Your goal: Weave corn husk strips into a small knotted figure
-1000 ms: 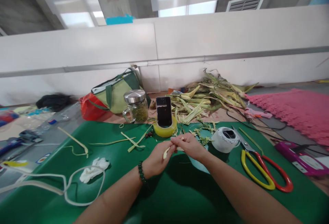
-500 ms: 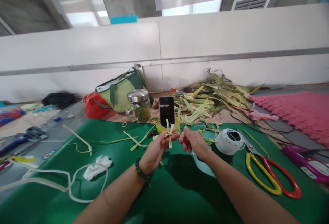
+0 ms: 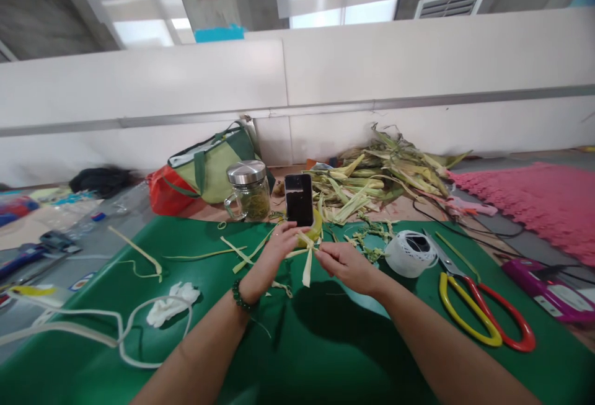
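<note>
Over a green mat (image 3: 325,355) my left hand (image 3: 274,253) and my right hand (image 3: 346,265) both pinch a small knotted piece of pale corn-husk strips (image 3: 307,256). Its loose ends hang down between the hands. The left hand, with a dark bead bracelet at its wrist, grips the piece from the left; the right hand's fingertips hold it from the right. Just behind the hands a black phone (image 3: 299,199) stands upright in a yellow tape roll (image 3: 316,226).
Red-and-yellow scissors (image 3: 478,312) and a white lace-ribbon roll (image 3: 409,253) lie to the right. A lidded glass jar (image 3: 248,191), a green bag (image 3: 211,166) and a corn-husk pile (image 3: 381,178) sit behind. Loose husk strips (image 3: 237,250), white cord (image 3: 93,330) and crumpled tissue (image 3: 170,302) lie left.
Both hands rose from low over the mat toward the phone. The husk piece, first mostly hidden between the fingers, shows as a knot with ends hanging down.
</note>
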### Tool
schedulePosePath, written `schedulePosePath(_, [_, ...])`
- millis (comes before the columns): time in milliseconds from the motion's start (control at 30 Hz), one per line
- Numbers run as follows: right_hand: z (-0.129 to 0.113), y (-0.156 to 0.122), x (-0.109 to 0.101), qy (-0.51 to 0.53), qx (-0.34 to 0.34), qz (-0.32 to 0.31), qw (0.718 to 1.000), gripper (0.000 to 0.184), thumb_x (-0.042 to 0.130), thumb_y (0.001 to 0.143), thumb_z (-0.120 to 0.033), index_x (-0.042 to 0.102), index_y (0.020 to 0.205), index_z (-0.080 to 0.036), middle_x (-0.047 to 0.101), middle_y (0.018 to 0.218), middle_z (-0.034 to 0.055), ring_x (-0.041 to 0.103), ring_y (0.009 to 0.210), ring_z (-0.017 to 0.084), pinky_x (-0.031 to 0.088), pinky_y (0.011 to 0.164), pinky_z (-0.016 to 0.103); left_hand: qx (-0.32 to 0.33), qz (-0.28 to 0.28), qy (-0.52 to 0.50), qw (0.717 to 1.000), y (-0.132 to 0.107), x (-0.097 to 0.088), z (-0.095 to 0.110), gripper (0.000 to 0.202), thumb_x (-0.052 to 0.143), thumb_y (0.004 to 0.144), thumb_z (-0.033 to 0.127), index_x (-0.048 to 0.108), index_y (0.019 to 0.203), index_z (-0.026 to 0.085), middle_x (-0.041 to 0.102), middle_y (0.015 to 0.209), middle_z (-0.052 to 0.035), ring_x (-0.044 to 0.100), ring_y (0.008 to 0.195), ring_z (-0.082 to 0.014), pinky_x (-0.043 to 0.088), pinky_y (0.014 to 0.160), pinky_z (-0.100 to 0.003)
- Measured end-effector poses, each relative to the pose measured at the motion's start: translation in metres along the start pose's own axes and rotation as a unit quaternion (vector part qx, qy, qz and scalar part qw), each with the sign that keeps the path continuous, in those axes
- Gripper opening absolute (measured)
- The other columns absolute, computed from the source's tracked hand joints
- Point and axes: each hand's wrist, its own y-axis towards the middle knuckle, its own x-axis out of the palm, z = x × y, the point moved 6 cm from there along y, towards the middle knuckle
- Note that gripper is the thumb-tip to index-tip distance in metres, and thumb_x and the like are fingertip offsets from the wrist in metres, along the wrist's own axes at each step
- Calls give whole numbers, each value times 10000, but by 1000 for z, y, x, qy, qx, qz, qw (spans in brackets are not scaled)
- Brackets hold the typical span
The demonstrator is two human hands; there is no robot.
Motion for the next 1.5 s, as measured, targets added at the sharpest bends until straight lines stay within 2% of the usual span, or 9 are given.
schedulePosePath(133, [-7,-2,0,-8,-16,-31,999,392,345,908,-377,376,569,-183,419,515,-37,383,487,84,284,494,215,27,-116,49,992,-6,18,8,420,534,806,442,645,1101,165,557,1276,-116,452,1217,-283,302,1057,-408])
schedulePosePath(267, [-7,-2,3,-26,-37,-56,997,373,346,910,-363,401,592,-175,415,536,-39,373,502,81,256,502,214,18,-79,72,994,-4,17,5,410,465,851,463,683,967,136,683,1047,-113,598,997,-247,423,931,-370])
schedulePosePath(367, [-4,-2,3,-48,-34,-49,997,364,366,904,-350,405,588,-173,396,532,-42,362,499,81,228,494,219,41,-46,149,987,0,13,2,305,529,825,417,689,799,158,723,882,-76,638,864,-215,392,961,-395])
schedulePosePath(500, [-3,-1,1,-59,-39,-26,997,344,393,898,-332,426,596,-170,403,542,-40,377,505,82,243,506,220,99,-35,278,955,-2,14,5,209,481,857,313,649,822,194,719,914,-39,632,902,-192,158,1092,-500])
schedulePosePath(700, [-2,-2,-2,1,-6,-7,1000,366,378,917,-343,473,611,-167,492,568,-21,440,528,89,311,533,208,143,-77,376,912,-7,21,8,277,304,929,260,568,894,186,654,924,-55,562,923,-185,220,1049,-486])
schedulePosePath(833, [-8,-4,0,-85,-51,2,995,340,377,918,-319,462,623,-171,478,560,-23,415,518,88,287,528,210,131,-117,347,921,-6,25,7,339,228,947,278,523,807,186,581,818,-43,509,811,-165,372,902,-367])
schedulePosePath(1000, [-11,-6,-3,-146,-102,8,984,363,345,934,-354,503,663,-172,498,580,-9,410,522,96,279,537,219,131,-138,355,915,-6,30,10,414,202,957,344,472,687,186,502,724,-19,460,745,-161,363,835,-347])
schedulePosePath(1267, [-12,-8,-16,-71,-93,1,993,406,341,936,-372,475,607,-176,498,511,-20,453,500,91,313,535,208,180,-123,416,883,-6,22,15,397,213,949,311,490,696,181,528,716,-20,458,769,-170,291,906,-392])
schedulePosePath(1500, [-11,-8,-17,-10,-70,-4,997,418,369,922,-398,488,592,-170,492,487,-27,466,459,79,352,523,201,169,-199,358,897,-8,23,20,451,155,955,394,455,691,187,500,695,-13,440,715,-156,336,850,-344])
